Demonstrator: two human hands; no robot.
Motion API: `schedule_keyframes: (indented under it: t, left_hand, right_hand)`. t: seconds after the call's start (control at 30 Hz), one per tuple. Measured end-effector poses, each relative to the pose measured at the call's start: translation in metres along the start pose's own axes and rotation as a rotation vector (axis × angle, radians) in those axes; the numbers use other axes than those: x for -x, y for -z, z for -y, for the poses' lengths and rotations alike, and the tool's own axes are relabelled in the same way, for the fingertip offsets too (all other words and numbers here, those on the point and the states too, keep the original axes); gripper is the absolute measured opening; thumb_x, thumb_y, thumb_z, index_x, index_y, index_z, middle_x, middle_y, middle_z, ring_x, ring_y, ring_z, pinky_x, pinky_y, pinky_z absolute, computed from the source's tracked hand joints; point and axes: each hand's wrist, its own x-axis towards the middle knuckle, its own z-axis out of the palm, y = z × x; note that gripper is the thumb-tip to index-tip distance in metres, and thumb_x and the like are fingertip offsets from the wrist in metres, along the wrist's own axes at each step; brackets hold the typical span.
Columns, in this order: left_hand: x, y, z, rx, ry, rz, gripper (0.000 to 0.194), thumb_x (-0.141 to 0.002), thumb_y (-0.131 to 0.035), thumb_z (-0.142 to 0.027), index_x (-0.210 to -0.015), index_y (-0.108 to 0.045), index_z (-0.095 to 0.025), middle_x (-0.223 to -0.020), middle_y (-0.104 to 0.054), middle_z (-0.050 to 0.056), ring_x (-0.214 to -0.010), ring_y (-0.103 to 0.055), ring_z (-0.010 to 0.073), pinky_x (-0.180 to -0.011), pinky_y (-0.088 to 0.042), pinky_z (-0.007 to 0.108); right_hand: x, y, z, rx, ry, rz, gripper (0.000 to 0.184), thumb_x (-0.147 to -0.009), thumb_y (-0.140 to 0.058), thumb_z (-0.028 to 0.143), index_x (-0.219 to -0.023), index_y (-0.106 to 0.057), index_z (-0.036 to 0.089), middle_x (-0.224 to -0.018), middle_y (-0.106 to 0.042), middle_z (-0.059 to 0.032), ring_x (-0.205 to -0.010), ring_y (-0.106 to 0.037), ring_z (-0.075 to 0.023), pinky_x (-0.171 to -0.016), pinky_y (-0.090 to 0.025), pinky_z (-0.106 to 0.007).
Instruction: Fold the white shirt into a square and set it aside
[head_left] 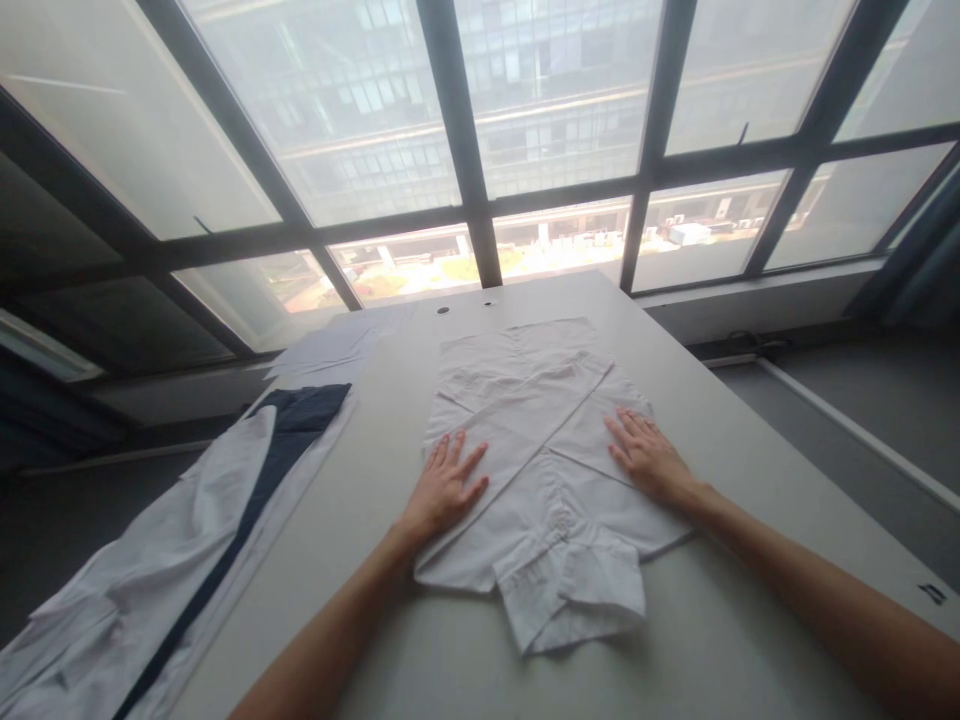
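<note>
A white collared shirt lies flat on the white table, its collar toward me. The sleeves are folded in diagonally across the body of the shirt. My left hand rests palm down on the shirt's left side, fingers spread. On the opposite side, my right hand presses flat on the fabric near its edge, also with fingers apart. Neither hand grips any cloth.
Along the table's left edge is a pile of white clothes with a dark navy garment among them. Flat white cloth lies at the far left. Large windows stand beyond the white table.
</note>
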Motion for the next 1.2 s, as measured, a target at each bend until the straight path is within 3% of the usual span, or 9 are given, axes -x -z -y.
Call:
schedule_keyframes:
  t: [0.2, 0.37, 0.43, 0.53, 0.8, 0.97, 1.07, 1.2]
  left_hand:
    - [-0.028, -0.001, 0.017, 0.034, 0.022, 0.003, 0.059, -0.100, -0.045, -0.057, -0.152, -0.047, -0.029, -0.165, -0.028, 0.011, -0.152, -0.022, 0.0376, -0.120, -0.024, 0.056]
    - [-0.024, 0.001, 0.023, 0.072, 0.082, -0.110, 0.057, -0.102, -0.042, -0.047, -0.153, -0.043, -0.022, -0.158, -0.041, 0.012, -0.149, -0.030, 0.0307, -0.121, -0.026, 0.052]
    - [-0.018, 0.001, 0.023, 0.049, 0.134, -0.131, 0.058, -0.101, -0.044, -0.047, -0.154, -0.041, -0.023, -0.160, -0.039, 0.012, -0.150, -0.028, 0.0337, -0.119, -0.027, 0.055]
    - [-0.012, -0.001, 0.023, 0.003, 0.197, -0.061, 0.062, -0.100, -0.044, -0.053, -0.156, -0.040, -0.025, -0.162, -0.034, 0.014, -0.150, -0.025, 0.0413, -0.115, -0.030, 0.061]
    - [-0.017, 0.002, 0.028, -0.039, 0.207, 0.006, 0.062, -0.099, -0.042, -0.059, -0.154, -0.043, -0.032, -0.163, -0.033, 0.011, -0.148, -0.029, 0.0410, -0.113, -0.032, 0.060]
    - [-0.016, 0.010, 0.015, -0.051, 0.194, -0.049, 0.061, -0.098, -0.046, -0.055, -0.153, -0.044, -0.029, -0.161, -0.036, 0.010, -0.147, -0.029, 0.0415, -0.115, -0.029, 0.061]
    - [-0.017, 0.011, 0.002, -0.043, 0.137, -0.105, 0.061, -0.098, -0.049, -0.050, -0.155, -0.041, -0.028, -0.160, -0.038, 0.010, -0.148, -0.027, 0.0408, -0.117, -0.027, 0.059]
    - [-0.019, 0.005, -0.008, -0.007, 0.105, -0.044, 0.059, -0.100, -0.046, -0.051, -0.155, -0.041, -0.028, -0.162, -0.035, 0.012, -0.149, -0.023, 0.0429, -0.116, -0.025, 0.063]
  right_hand:
    - [-0.036, -0.002, -0.003, -0.016, -0.014, 0.011, 0.058, -0.100, -0.037, 0.040, -0.150, -0.047, 0.013, -0.160, -0.037, -0.0173, -0.148, -0.033, -0.0312, -0.119, -0.029, -0.051]
    - [-0.042, -0.006, -0.006, -0.022, -0.010, 0.000, 0.058, -0.100, -0.037, 0.042, -0.150, -0.047, 0.014, -0.160, -0.037, -0.0161, -0.148, -0.033, -0.0307, -0.120, -0.027, -0.051]
    - [-0.042, -0.008, -0.009, -0.037, -0.012, -0.001, 0.058, -0.100, -0.037, 0.043, -0.150, -0.047, 0.015, -0.160, -0.037, -0.0152, -0.148, -0.033, -0.0307, -0.120, -0.027, -0.051]
    - [-0.041, -0.010, -0.012, -0.054, -0.015, 0.005, 0.059, -0.099, -0.037, 0.044, -0.150, -0.047, 0.016, -0.161, -0.036, -0.0142, -0.149, -0.032, -0.0308, -0.120, -0.028, -0.052]
    - [-0.040, -0.007, -0.012, -0.073, -0.014, 0.001, 0.058, -0.099, -0.040, 0.042, -0.149, -0.049, 0.013, -0.159, -0.038, -0.0160, -0.148, -0.033, -0.0314, -0.121, -0.028, -0.051]
    - [-0.039, -0.003, -0.007, -0.076, -0.002, -0.025, 0.056, -0.098, -0.040, 0.039, -0.147, -0.050, 0.014, -0.157, -0.042, -0.0166, -0.146, -0.036, -0.0318, -0.120, -0.029, -0.053]
    - [-0.036, 0.005, 0.002, -0.060, 0.024, -0.098, 0.053, -0.100, -0.036, 0.037, -0.148, -0.049, 0.018, -0.156, -0.044, -0.0151, -0.146, -0.036, -0.0309, -0.121, -0.022, -0.058]
    - [-0.031, 0.012, 0.015, -0.032, 0.075, -0.156, 0.055, -0.103, -0.032, 0.039, -0.151, -0.044, 0.015, -0.160, -0.038, -0.0158, -0.150, -0.028, -0.0290, -0.123, -0.013, -0.056]
